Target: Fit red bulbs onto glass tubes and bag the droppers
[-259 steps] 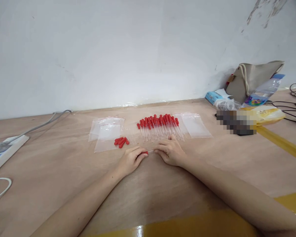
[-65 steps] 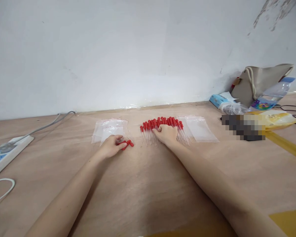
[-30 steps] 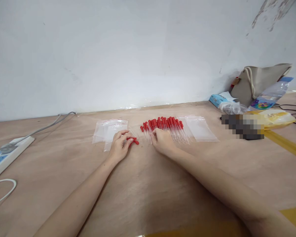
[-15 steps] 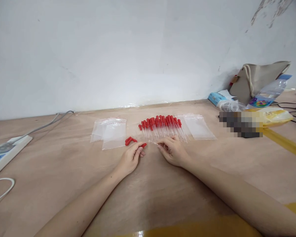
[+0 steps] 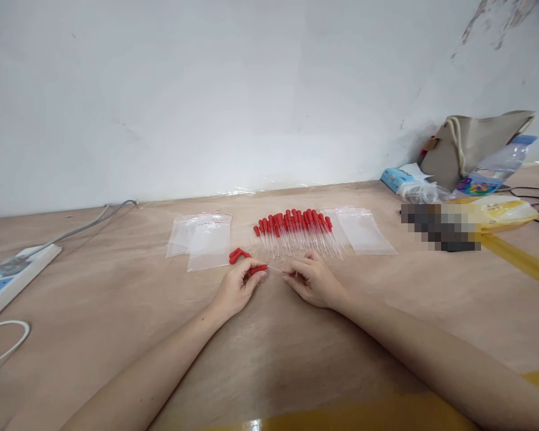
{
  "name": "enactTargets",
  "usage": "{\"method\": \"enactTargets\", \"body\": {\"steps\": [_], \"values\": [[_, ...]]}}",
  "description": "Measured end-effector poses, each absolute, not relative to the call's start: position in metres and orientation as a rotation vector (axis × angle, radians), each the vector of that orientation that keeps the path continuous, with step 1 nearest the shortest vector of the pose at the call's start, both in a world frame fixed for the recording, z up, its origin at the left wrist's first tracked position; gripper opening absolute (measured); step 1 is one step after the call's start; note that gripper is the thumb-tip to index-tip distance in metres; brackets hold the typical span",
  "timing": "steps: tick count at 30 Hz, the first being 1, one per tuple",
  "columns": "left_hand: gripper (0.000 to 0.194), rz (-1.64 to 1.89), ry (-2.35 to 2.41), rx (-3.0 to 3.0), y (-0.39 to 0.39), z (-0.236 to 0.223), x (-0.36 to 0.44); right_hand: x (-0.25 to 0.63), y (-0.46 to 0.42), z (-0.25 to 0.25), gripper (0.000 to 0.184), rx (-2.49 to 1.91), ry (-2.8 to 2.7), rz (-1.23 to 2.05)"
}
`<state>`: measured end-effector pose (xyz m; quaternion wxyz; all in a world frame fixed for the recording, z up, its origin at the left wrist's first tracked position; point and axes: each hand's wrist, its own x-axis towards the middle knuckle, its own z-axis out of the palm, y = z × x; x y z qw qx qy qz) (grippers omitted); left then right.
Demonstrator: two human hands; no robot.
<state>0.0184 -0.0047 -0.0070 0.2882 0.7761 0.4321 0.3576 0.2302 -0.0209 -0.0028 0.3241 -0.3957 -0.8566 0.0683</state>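
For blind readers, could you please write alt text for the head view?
A person's left hand holds a red bulb at the end of a clear tube in the right hand; red-topped droppers lie beyond, between clear bags.

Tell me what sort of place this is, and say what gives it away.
Probably a makeshift hand-work bench, though whether it is in a workshop or a home I cannot tell. The signs: many red-bulbed droppers lying side by side, flat clear bags beside them, and a power strip on the same surface.

Droppers (image 5: 295, 220) lie between left bags (image 5: 209, 244) and right bags (image 5: 366, 234), perhaps touching the latter, with bulbs (image 5: 235, 255) behind the left hand (image 5: 237, 288).
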Motion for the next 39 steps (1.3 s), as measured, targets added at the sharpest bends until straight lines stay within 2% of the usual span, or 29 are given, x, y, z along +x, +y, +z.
{"method": "enactTargets", "body": {"steps": [6, 16, 26, 32, 35, 39], "values": [[0.019, 0.914, 1.122, 2.175, -0.011, 0.0, 0.018, 0.237, -0.016, -0.003, 0.018, -0.982, -2.263, 0.216], [0.018, 0.8, 1.074, 2.312, -0.014, 0.004, 0.021, 0.233, -0.014, -0.002, 0.023, -1.023, -2.283, 0.031], [0.02, 0.746, 1.02, 2.455, -0.011, 0.007, 0.02, 0.221, -0.016, -0.003, 0.027, -1.098, -2.339, 0.074], [0.018, 0.873, 0.949, 2.592, 0.004, 0.018, 0.009, 0.215, -0.018, 0.014, 0.021, -1.118, -2.332, 0.138], [0.021, 1.021, 1.051, 2.576, 0.016, 0.016, 0.0, 0.216, -0.019, 0.021, 0.017, -1.221, -2.303, 0.268], [0.024, 1.245, 1.459, 2.407, 0.032, 0.002, -0.013, 0.216, -0.011, 0.022, 0.018, -1.434, -1.995, 0.684]]}}
